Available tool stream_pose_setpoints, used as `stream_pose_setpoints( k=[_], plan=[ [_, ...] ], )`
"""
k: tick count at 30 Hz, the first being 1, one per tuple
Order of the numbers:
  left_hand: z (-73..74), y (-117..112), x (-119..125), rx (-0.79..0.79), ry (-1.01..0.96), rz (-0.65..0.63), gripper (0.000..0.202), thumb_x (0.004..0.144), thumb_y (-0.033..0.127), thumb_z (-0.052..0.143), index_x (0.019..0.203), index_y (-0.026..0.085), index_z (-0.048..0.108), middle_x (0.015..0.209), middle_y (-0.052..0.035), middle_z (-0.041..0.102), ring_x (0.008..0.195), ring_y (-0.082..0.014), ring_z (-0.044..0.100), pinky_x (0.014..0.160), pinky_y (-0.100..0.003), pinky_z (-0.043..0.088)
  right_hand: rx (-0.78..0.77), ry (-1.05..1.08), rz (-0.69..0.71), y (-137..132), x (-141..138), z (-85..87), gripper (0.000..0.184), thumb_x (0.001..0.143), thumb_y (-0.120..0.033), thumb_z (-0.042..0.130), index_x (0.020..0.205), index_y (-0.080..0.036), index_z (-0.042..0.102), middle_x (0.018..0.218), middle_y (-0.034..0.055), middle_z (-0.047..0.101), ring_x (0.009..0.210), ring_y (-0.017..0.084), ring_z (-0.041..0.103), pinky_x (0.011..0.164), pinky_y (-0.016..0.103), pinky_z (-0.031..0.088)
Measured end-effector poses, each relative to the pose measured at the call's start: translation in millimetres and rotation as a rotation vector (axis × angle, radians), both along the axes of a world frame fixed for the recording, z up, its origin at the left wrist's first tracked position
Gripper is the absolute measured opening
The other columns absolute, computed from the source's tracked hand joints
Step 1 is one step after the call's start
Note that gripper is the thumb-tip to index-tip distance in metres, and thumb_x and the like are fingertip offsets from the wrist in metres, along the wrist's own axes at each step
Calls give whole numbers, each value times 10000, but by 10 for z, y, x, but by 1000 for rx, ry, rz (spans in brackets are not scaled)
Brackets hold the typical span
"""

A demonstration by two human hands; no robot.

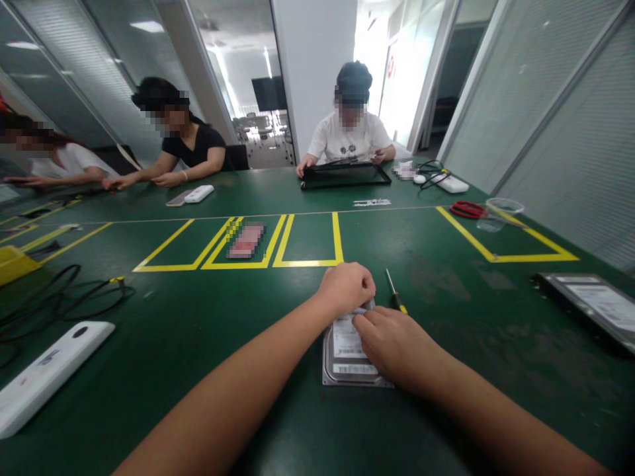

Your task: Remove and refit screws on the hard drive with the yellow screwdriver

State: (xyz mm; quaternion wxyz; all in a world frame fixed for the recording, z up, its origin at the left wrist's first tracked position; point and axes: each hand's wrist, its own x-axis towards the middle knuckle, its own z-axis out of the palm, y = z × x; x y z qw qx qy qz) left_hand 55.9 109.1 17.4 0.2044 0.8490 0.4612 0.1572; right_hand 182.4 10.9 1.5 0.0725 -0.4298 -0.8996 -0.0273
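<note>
- Green table (pixel 278 410): bears the hard drive (pixel 346 367), lying flat; uneven pressure could slide it.
- Right hand (pixel 389 337): over the drive's right side; cannot tell whether its fingertips pinch.
- Left hand (pixel 347 287): over the drive's far end, fingers curled, seemingly pinching a grey piece (pixel 368 305) that hard tugging might tear.
- Screwdriver (pixel 397 301): beyond the drive; a nudge could roll it.

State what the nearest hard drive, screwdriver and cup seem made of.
Hard drive: probably metal, its rim dull silver-grey.
Screwdriver: likely metal shaft, pale and thin; perhaps plastic handle, yellow and black.
Cup: clear, see-through plastic or possibly glass.
</note>
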Motion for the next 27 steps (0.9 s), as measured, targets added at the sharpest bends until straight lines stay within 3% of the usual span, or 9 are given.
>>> stream_pose_setpoints(
  k=[7,10,12,14,18,22,24,27],
  plan=[
    [31,-12,20,-114,-56,164,52,666,213,774,690,259,771,718,8,745,726,-206,678,705,-333,494,-45,-8,-21,1,-1,2,96,889,-117,527,902,-167,609,868,52,659,771,207,573,672,327,325],
    [37,-41,-9,-81,-153,206,78,736,233,748,809,246,772,813,6,761,794,-194,687,738,-324,507,-38,-4,-18,6,5,3,97,891,-115,523,898,-171,602,860,50,652,766,210,571,672,331,322],
    [50,-76,-36,-37,-307,270,116,824,227,663,890,214,758,853,-14,757,790,-172,682,724,-305,514,-39,-10,-22,6,6,7,93,890,-114,528,899,-174,599,852,48,649,756,209,566,668,332,315],
    [78,-137,-67,-18,-621,353,103,819,198,654,867,169,741,800,-32,739,712,-158,662,669,-287,511,-42,-12,-26,2,5,10,92,889,-113,532,901,-179,595,849,44,647,757,209,563,667,331,309],
    [201,-372,-136,-180,-1087,468,76,777,179,686,839,137,698,742,-31,691,674,-133,620,621,-242,477,-56,-11,-25,-9,6,5,85,892,-118,533,898,-185,584,857,40,643,767,206,561,676,328,312],
    [294,-629,-194,-324,-1291,610,109,767,177,689,863,134,663,795,-24,664,733,-116,604,692,-229,467,-56,-10,-16,-8,10,1,89,890,-109,524,877,-182,573,853,41,640,774,203,563,686,326,319],
    [247,-691,-215,-316,-1323,651,115,758,162,676,865,139,641,785,-16,642,716,-116,592,674,-232,460,-52,-7,-13,-3,10,4,94,882,-102,524,872,-182,572,848,40,640,769,203,565,682,327,319],
    [61,-693,-254,-280,-1274,672,145,771,194,660,901,157,607,753,-1,597,682,-130,570,653,-258,460,-57,-5,-15,4,8,11,102,877,-97,524,869,-183,578,847,40,643,765,204,568,676,328,318]
  ],
)
